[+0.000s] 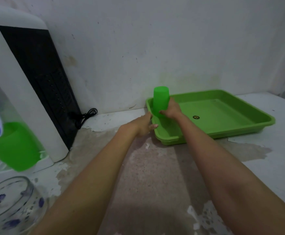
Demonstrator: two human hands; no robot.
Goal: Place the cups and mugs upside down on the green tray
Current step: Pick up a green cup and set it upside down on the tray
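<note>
A green tray (223, 97) lies on the counter against the back wall. In its near left corner a green plastic cup (160, 100) stands upside down, and my right hand (171, 109) is shut on its lower part. My left hand (143, 125) grips the tray's left rim, thumb over the edge. At the far left a second green cup (14, 146) sits at the water dispenser. A clear glass mug with blue flowers (14, 200) shows at the bottom left.
A white water dispenser (28, 82) with a dark back panel fills the left side, and a black cable (86, 116) coils behind it. The counter (155, 175) has peeling paint. A wall closes the back and right.
</note>
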